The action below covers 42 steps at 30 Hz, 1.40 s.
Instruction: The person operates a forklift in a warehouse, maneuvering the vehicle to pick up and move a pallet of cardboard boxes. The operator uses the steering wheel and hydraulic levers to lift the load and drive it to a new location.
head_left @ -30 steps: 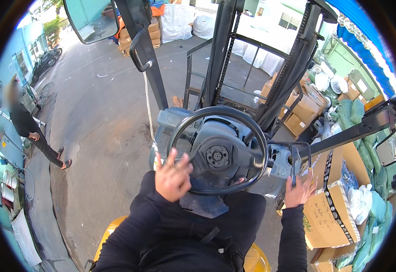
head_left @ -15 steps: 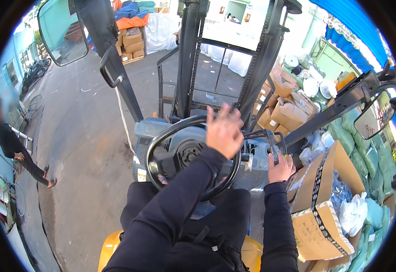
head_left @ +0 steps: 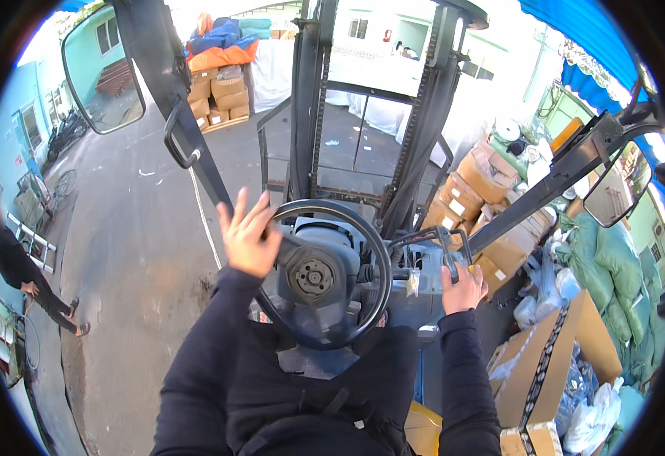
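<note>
I sit at the controls of a forklift, with a black steering wheel (head_left: 382, 292) before me. My left hand (head_left: 250, 237) lies at the wheel's upper left rim, fingers spread and pointing up, not wrapped around it. Whether the palm presses on the rim is hard to see. To the right of the wheel, my right hand (head_left: 463, 292) is closed over a control lever (head_left: 449, 258) on the side console. The fingers hide most of the lever's top. Past the wheel stands the dark forklift mast (head_left: 313, 106), its chains and uprights in view.
Stacked cartons (head_left: 226, 95) under orange and blue covers stand at the far left. More cartons (head_left: 484, 175) and green sacks (head_left: 602, 258) line the right, with an opened carton (head_left: 553, 365) close by. A person (head_left: 24, 266) in dark clothes stands at the left. Mirrors (head_left: 104, 72) flank the cab.
My left hand has swung from the wheel's upper right to its upper left, and the wheel has turned. My right hand stays at the lever. The surroundings have shifted in view.
</note>
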{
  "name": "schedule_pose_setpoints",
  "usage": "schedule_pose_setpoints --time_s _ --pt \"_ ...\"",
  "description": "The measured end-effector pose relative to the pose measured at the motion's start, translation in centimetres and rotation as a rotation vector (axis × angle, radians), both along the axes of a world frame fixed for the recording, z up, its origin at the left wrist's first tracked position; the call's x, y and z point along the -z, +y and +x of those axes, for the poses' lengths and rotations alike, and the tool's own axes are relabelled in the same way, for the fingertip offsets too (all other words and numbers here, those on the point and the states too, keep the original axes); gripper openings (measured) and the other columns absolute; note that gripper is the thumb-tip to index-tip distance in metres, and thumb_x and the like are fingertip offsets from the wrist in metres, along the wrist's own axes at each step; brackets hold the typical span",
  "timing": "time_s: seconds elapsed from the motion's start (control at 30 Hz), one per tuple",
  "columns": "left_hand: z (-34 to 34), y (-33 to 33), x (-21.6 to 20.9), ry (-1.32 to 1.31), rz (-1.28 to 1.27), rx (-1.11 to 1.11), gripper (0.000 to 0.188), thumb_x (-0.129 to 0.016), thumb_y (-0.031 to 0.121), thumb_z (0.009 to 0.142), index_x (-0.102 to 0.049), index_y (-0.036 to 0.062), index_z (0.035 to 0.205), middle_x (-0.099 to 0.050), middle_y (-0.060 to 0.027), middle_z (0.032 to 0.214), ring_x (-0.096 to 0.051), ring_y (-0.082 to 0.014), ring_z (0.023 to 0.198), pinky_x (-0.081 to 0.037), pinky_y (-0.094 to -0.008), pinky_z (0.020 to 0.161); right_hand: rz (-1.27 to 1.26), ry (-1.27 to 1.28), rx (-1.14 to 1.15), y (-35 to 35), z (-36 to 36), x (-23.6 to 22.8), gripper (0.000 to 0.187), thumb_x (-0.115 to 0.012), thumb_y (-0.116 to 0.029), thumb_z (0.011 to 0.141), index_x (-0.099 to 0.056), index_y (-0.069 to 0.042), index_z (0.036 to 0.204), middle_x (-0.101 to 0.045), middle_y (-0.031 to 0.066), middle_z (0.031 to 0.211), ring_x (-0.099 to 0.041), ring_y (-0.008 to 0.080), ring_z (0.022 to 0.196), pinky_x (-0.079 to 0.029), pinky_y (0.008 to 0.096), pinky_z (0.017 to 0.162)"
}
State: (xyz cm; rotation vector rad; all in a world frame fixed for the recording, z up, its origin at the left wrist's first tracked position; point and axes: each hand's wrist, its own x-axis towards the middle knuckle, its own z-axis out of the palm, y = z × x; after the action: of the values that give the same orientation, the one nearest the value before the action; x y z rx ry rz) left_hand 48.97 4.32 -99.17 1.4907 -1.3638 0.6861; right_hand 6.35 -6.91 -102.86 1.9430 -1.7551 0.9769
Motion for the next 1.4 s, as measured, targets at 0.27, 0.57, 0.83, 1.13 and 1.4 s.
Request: schedule_pose_setpoints --time_s 0.27,0.57,0.83,1.13,1.4 --pt "-18.0 -22.2 2.4 -0.033 0.032 0.503 0.026 -0.069 0.007 0.077 -0.076 0.0094 0.101 -0.071 -0.0061 0.128 -0.052 -0.0350 0.139 -0.021 -0.0672 0.120 -0.042 -0.026 -0.018 -18.7 2.7 1.0 0.037 -0.073 -0.044 0.088 -0.076 -0.013 0.108 -0.077 0.0103 0.105 -0.052 0.0394 0.135 -0.031 0.0622 0.110" --pt "6.8 -28.6 7.2 -0.245 0.300 0.042 0.033 -0.070 0.005 0.079 -0.072 0.0042 0.112 -0.072 -0.0119 0.120 -0.049 -0.0388 0.142 -0.019 -0.0668 0.121 -0.053 -0.050 -0.028 -39.7 9.2 1.0 0.035 -0.073 -0.042 0.087 -0.076 -0.012 0.106 -0.077 0.0115 0.103 -0.053 0.0394 0.131 -0.030 0.0601 0.109" --pt "0.6 -66.1 -3.0 0.082 -0.093 0.267 0.034 -0.068 0.006 0.074 -0.073 0.0118 0.107 -0.070 -0.0095 0.125 -0.052 -0.0349 0.137 -0.017 -0.0608 0.124 -0.051 0.018 0.047 -57.3 15.6 0.2 0.034 -0.071 -0.041 0.089 -0.076 -0.014 0.109 -0.077 0.0091 0.108 -0.055 0.0375 0.130 -0.031 0.0582 0.110" --pt "17.6 -66.6 8.3 -0.459 0.333 0.378 0.032 -0.074 0.010 0.075 -0.073 0.0132 0.107 -0.073 -0.0034 0.117 -0.048 -0.0340 0.143 -0.024 -0.0660 0.119 -0.118 0.026 0.033 -76.0 19.3 1.1 0.033 -0.071 -0.043 0.088 -0.075 -0.014 0.104 -0.077 0.0094 0.102 -0.055 0.0388 0.127 -0.032 0.0589 0.106" --pt "19.3 -99.1 -3.6 -0.035 0.156 0.197 0.038 -0.067 0.021 0.080 -0.075 0.0146 0.116 -0.067 -0.0067 0.138 -0.044 -0.0366 0.146 -0.010 -0.0677 0.122 -0.107 -0.010 0.106 -88.0 26.3 1.3 0.032 -0.072 -0.042 0.087 -0.075 -0.015 0.104 -0.077 0.0097 0.101 -0.054 0.0376 0.129 -0.031 0.0606 0.106"
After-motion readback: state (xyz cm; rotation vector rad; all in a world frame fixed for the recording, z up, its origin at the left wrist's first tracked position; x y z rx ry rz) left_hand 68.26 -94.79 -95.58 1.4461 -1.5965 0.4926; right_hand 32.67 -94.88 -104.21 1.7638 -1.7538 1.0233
